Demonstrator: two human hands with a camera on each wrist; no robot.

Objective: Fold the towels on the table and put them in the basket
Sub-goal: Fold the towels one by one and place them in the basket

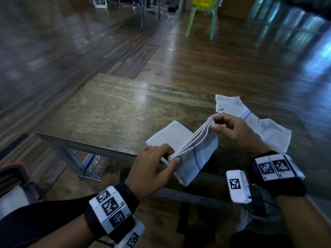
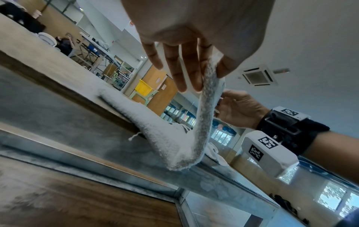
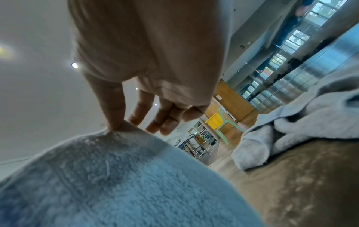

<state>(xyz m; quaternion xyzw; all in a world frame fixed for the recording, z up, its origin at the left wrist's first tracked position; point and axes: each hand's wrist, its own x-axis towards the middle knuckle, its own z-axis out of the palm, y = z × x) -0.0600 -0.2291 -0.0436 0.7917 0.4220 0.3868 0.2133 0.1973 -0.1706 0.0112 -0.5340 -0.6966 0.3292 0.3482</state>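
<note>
White terry towel [image 1: 195,149], folded into layers, is lifted over the near edge of the brown wooden bench [image 1: 107,108]. Left hand [image 1: 154,165] pinches one end of the stacked edges, right hand [image 1: 234,127] the other, fingers clamped on cloth. Soft, light, limp: likely sags unless held at both corners. Crumpled white towel [image 1: 254,122] lies beyond. Basket [image 1: 12,178] cropped at frame edge, identity uncertain.
</note>
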